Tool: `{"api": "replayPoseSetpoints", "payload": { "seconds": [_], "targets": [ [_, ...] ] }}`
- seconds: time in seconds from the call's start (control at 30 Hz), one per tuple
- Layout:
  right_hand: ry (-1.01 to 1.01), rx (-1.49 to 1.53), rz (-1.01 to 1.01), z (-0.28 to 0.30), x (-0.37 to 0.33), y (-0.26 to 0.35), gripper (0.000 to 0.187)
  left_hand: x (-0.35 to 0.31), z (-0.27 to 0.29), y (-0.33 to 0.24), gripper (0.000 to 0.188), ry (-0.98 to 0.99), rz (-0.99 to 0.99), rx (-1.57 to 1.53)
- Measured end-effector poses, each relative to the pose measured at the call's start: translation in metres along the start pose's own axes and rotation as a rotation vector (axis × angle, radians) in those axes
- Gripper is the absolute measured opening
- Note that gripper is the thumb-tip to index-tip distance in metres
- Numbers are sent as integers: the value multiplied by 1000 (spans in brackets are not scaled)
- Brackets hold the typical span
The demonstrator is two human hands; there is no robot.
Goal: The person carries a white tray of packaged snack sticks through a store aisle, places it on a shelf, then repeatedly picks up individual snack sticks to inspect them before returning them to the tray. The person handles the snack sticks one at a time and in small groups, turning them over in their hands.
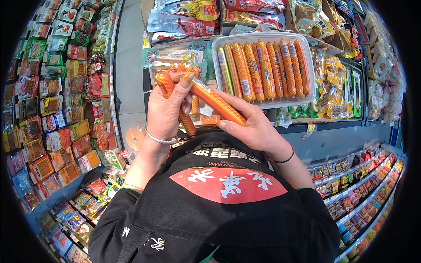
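Observation:
In front of my chest both hands are closed on wrapped sausages. My right hand [252, 125] grips the lower end of an orange sausage [222, 106] that has a barcode label and slants up to the left. The thumb of my left hand [160, 111] presses near that sausage's upper end, while a second orange-red sausage [187, 121] runs through the left palm. More orange wrapped ends show behind the left fingers; whether they are held or lie below, I cannot tell. Just beyond my right hand, a clear plastic tub [313, 72] holds a row of upright sausages [265, 72].
Cartons of packaged snacks [182, 24] stand behind the tub. Yellow and green packets [329, 87] fill a bin to its right. Racks of small packages [52, 87] line the left side, across a grey floor [129, 65]. Shelves of colourful goods [359, 188] are at the lower right.

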State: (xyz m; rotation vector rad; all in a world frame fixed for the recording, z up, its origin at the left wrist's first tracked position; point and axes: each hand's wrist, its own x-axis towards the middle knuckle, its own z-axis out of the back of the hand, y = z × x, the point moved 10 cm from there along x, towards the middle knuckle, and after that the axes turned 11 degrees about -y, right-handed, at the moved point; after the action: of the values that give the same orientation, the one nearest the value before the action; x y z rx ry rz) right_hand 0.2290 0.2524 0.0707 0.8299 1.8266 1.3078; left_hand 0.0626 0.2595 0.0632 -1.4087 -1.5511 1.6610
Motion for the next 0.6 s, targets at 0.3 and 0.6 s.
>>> {"api": "replayPoseSetpoints", "payload": {
  "seconds": [0.3,0.6],
  "targets": [
    [-1,-2,16,2,-3,2,59,2,3,2,28,4,0,-12],
    [-4,2,16,1,-4,1,58,1,3,1,26,15,-11,-14]
  ]
}}
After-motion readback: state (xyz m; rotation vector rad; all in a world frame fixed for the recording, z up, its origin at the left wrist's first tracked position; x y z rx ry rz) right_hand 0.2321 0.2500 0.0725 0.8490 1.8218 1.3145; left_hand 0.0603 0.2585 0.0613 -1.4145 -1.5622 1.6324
